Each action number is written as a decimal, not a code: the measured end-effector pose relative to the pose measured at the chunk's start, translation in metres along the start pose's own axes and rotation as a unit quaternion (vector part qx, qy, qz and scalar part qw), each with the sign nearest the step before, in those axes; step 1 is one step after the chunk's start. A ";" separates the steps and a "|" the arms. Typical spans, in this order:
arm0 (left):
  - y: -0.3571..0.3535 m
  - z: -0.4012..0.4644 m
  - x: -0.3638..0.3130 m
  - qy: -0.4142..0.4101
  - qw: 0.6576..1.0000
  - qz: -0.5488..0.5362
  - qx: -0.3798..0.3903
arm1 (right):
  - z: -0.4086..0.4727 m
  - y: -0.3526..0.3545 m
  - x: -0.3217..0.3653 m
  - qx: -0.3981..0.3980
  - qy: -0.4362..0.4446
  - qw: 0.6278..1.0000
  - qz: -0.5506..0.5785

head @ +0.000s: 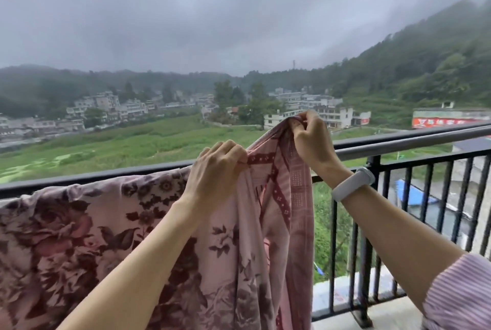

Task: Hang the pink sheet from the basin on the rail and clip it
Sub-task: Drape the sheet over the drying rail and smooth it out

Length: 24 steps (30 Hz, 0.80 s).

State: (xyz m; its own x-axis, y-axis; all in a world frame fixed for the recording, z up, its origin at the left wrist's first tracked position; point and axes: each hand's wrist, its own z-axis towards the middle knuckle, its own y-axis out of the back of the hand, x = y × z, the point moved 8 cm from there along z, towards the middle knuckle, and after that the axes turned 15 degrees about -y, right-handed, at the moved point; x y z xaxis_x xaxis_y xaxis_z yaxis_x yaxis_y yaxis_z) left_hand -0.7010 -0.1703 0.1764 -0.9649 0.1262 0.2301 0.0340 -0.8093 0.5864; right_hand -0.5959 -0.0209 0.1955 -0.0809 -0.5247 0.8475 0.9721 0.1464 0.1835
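1. Outdoors, head view: the pink sheet, printed with dark red flowers, lies draped over the black balcony rail. It covers the rail from the left edge of the picture to about the middle and hangs down on the near side.
2. Left hand: fingers curled, pinching a gathered fold of the sheet at the level of the rail top. Grip closed on the cloth.
3. Right hand: raised above the rail, thumb and fingers pinching the bordered edge of the sheet and lifting it into a peak. Grip closed on the cloth.
4. Between the two hands the cloth runs taut; below the right hand the patterned border falls in long vertical folds in front of the rail bars.
5. The right part of the rail is bare metal.
6. Right wrist carries a white band; a striped pink sleeve shows at the lower right corner.
7. Beyond the rail: green fields, a cluster of pale buildings, wooded hills under low grey cloud.
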 end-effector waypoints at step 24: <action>-0.042 0.029 -0.002 0.038 0.998 0.026 0.038 | -0.013 0.012 -0.033 0.065 0.175 0.930 -0.317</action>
State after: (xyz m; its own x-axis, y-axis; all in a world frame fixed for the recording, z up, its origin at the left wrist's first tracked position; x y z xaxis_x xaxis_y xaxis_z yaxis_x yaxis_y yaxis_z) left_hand -0.6936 -0.1204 0.1738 -0.9780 0.0389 0.2050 0.1020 -0.7678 0.6325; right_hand -0.5790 -0.0124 0.1632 -0.5302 -0.7775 0.3383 0.7163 -0.1972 0.6693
